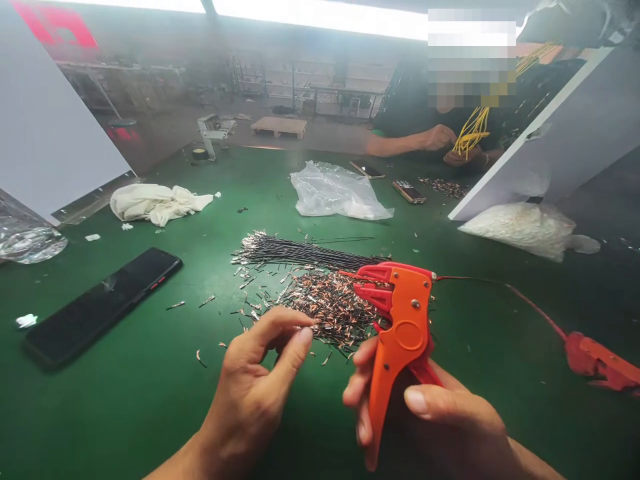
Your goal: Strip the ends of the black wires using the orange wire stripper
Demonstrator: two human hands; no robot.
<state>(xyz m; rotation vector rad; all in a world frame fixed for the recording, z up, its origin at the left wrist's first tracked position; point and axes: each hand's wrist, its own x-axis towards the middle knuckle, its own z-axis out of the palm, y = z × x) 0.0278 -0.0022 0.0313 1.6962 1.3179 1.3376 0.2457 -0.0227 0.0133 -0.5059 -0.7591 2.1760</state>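
My right hand (450, 407) grips an orange and red wire stripper (410, 327), its head pointing left over the scrap pile. A thin dark wire (470, 279) extends rightward from behind the tool's head. Left of the tool, my left hand (260, 380) has thumb and forefinger pinched together in front of the pile; anything between their tips is too small to make out. Short copper and black wire scraps (330, 307) are heaped beneath the stripper's jaws. Behind them lies a bundle of black wires (305, 253) with pale metallic ends at its left.
A black phone (105, 307) lies at left, near a white cloth (155, 203). Farther back are a clear plastic bag (337, 190) and two small devices. A filled bag (520, 227) and another red-orange tool (600, 360) lie right. Across the table, a person's hands hold yellow wires (473, 133).
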